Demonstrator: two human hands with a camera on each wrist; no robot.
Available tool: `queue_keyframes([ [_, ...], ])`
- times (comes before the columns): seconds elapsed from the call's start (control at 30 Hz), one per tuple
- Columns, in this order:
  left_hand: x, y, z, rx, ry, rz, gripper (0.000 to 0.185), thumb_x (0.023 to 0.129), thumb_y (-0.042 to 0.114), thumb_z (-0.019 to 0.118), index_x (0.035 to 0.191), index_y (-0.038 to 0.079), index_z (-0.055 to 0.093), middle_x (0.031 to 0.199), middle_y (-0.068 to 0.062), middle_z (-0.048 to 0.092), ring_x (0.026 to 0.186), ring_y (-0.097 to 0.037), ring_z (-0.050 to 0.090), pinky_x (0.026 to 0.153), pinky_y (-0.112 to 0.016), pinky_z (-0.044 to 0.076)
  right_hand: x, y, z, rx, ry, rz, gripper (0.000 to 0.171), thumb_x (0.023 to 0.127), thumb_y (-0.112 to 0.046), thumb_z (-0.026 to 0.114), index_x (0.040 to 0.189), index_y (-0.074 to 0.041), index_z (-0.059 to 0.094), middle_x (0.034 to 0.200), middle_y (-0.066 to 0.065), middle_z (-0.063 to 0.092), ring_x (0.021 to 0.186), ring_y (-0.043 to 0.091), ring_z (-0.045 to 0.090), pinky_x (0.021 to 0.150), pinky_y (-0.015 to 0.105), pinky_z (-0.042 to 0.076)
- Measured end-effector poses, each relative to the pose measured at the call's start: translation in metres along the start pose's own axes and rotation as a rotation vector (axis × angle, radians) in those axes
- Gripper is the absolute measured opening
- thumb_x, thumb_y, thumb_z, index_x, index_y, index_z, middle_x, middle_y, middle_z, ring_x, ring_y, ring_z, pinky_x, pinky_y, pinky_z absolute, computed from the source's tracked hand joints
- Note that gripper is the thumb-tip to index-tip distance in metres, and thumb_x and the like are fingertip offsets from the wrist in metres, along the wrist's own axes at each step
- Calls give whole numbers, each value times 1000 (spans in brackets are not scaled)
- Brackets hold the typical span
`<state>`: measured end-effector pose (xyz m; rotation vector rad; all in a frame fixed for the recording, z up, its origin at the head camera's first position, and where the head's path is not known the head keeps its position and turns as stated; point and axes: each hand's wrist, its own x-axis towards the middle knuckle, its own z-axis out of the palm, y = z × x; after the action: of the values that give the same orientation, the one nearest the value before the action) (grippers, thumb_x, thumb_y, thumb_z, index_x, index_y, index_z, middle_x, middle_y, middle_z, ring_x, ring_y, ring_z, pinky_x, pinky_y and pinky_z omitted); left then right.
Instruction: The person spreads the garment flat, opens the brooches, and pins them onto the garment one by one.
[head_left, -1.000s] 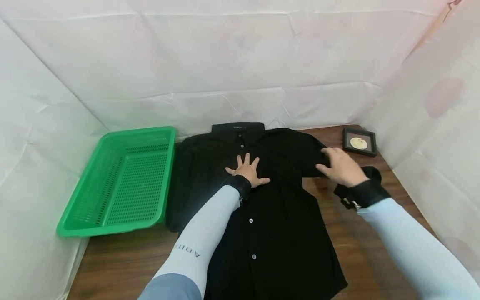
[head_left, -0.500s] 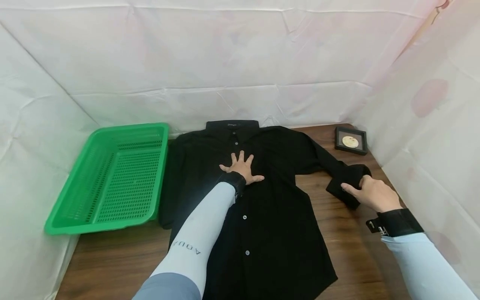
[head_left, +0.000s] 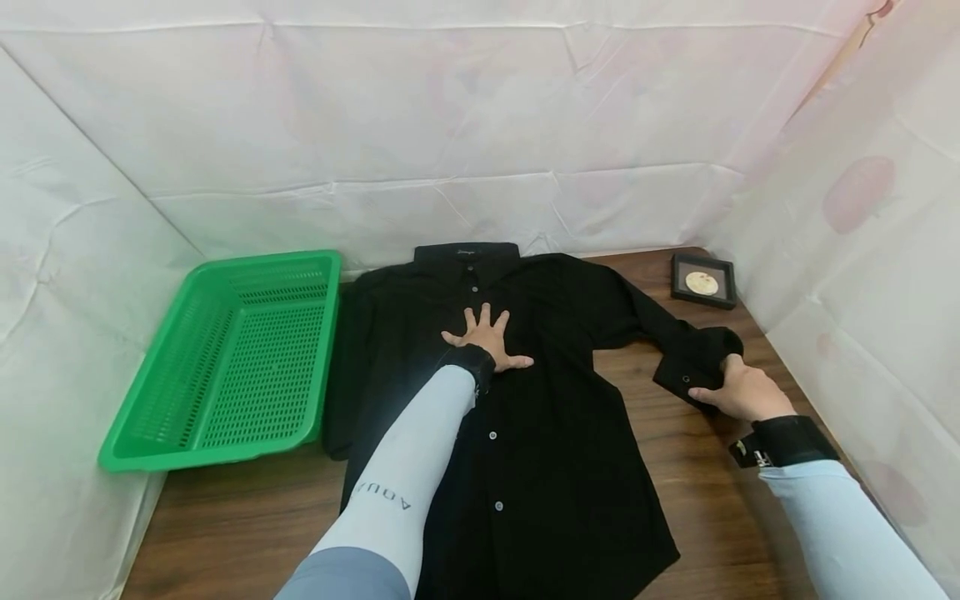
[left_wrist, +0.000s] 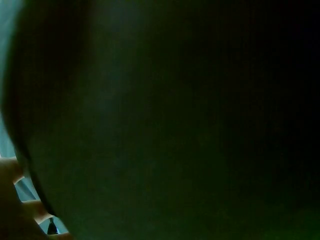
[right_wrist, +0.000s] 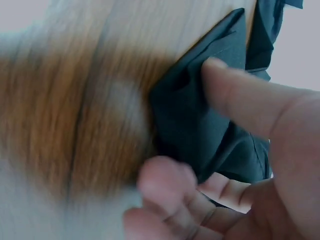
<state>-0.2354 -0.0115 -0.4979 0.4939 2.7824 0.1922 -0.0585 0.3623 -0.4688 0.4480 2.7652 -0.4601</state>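
Observation:
A black button-up shirt [head_left: 570, 467] lies front up with its collar at the back. My left hand [head_left: 486, 342] rests on its chest with fingers spread. Dark fabric fills most of the left wrist view, with a few fingertips at its lower left. Out to the right, my right hand [head_left: 750, 392] holds the cuff [head_left: 686, 375] at the end of the shirt's sleeve. The right wrist view shows the thumb [right_wrist: 235, 95] on top of the black cuff fabric [right_wrist: 195, 120] and the other fingers curled at its lower edge. The shirt's other sleeve cannot be clearly made out.
A green plastic basket [head_left: 322, 400] stands left of the shirt, close against it. At the back right corner of the wooden table [head_left: 720, 500] sits a small black frame [head_left: 720, 298] with a round pale disc. White sheeting [head_left: 450, 108] hangs at the back and both sides.
My right hand has moved right and nearer from the upper sleeve to the cuff and taken hold of it. The cuff has turned slightly, showing a button. My left hand stays on the chest.

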Motion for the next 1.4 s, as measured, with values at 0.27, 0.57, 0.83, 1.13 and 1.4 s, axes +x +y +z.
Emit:
queue_keyframes([
  [0.27,1,0,1,-3,4,-7,109,69,81,59,155,31,14,161,-10,-1,144,-42,-4,94,-81,14,9,3,1,43,-12,-62,68,86,-50,66,119,6,47,120,44,46,94,51,54,70,56,45],
  [0.57,4,-1,5,0,-1,-8,111,68,82,59,155,31,14,161,-10,-1,144,-42,-4,92,-81,14,8,1,2,121,54,-143,41,91,-33,64,101,5,53,92,30,53,85,45,52,66,50,45],
  [0.83,5,0,3,4,10,-3,111,68,82,58,155,32,12,161,-10,-2,144,-43,-5,93,-81,14,-5,-15,-41,654,236,-237,47,97,-31,58,134,-5,46,114,18,56,70,10,50,57,26,43],
  [1.13,6,-2,3,4,8,-5,110,68,82,58,155,31,13,161,-11,-2,144,-43,-4,92,-81,14,-25,-62,-109,1775,124,-524,20,95,6,52,113,5,60,114,10,51,86,21,63,63,28,55],
  [1.4,10,-1,8,24,9,-6,111,68,84,56,155,31,12,161,-10,-2,144,-43,-4,92,-82,14,-57,-77,-125,1831,20,-795,22,97,16,35,94,15,57,85,17,59,70,24,65,62,27,54],
])
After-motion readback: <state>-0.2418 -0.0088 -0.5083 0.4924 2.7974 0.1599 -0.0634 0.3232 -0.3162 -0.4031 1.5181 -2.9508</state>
